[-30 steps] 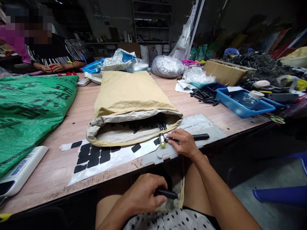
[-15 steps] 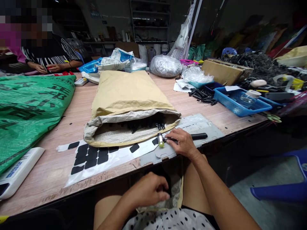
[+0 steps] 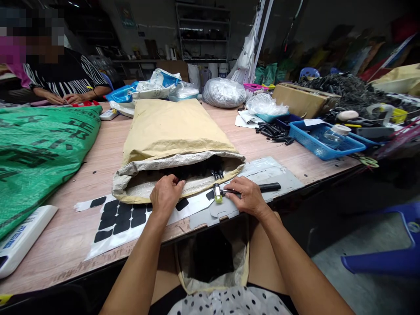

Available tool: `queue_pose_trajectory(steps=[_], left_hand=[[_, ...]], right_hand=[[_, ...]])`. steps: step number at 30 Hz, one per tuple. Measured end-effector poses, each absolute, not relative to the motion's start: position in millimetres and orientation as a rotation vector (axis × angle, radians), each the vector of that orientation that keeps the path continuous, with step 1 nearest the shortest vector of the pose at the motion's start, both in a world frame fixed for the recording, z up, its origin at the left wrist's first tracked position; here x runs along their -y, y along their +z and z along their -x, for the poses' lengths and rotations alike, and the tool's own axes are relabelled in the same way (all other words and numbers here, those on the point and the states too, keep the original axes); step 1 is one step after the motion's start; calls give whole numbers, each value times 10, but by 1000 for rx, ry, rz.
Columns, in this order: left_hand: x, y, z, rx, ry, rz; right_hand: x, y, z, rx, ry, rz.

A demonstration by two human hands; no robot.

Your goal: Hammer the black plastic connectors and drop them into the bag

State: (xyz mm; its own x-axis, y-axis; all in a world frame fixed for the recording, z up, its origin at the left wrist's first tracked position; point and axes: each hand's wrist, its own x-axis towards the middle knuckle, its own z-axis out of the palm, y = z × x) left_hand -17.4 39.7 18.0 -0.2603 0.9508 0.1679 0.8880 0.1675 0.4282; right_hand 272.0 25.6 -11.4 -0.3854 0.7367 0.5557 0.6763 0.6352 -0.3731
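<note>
My right hand (image 3: 246, 195) is closed around the handle of a small hammer (image 3: 269, 187). The hammer lies low over a grey cardboard sheet (image 3: 288, 177), its silver head with a yellow-green face pointing left. At the mouth of a tan woven sack (image 3: 173, 124) is my left hand (image 3: 166, 192), fingers curled over the near lip. Whatever its fingertips hold is hidden. Dark pieces fill the shadowed inside, and a few small black clips (image 3: 216, 174) show at the right of the opening. Between my legs hangs another open sack (image 3: 245, 262) with dark contents.
A white sheet with black rounded stickers (image 3: 123, 214) lies under the sack's front edge. Left are a green sack (image 3: 42, 148) and a white device (image 3: 28, 238). Blue basket (image 3: 323, 146), black parts (image 3: 274, 132) and a cardboard box (image 3: 303, 99) stand right. A co-worker (image 3: 68, 78) sits far left.
My left hand has risen from above my lap to the sack's mouth, uncovering the lower sack. My right hand stays on the hammer. The view has shifted slightly.
</note>
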Motion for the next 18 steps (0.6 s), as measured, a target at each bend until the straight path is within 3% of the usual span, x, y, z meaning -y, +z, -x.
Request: queue_pose_trajectory(steps=[8,18], left_hand=[[4,208,224,-1763,795,-2025],[2,97,37,-1500,788,-2151]], right_hand=[[-251,-119,-2713,2139,104,1102],[-257,-121,-2716,2162,78,1068]])
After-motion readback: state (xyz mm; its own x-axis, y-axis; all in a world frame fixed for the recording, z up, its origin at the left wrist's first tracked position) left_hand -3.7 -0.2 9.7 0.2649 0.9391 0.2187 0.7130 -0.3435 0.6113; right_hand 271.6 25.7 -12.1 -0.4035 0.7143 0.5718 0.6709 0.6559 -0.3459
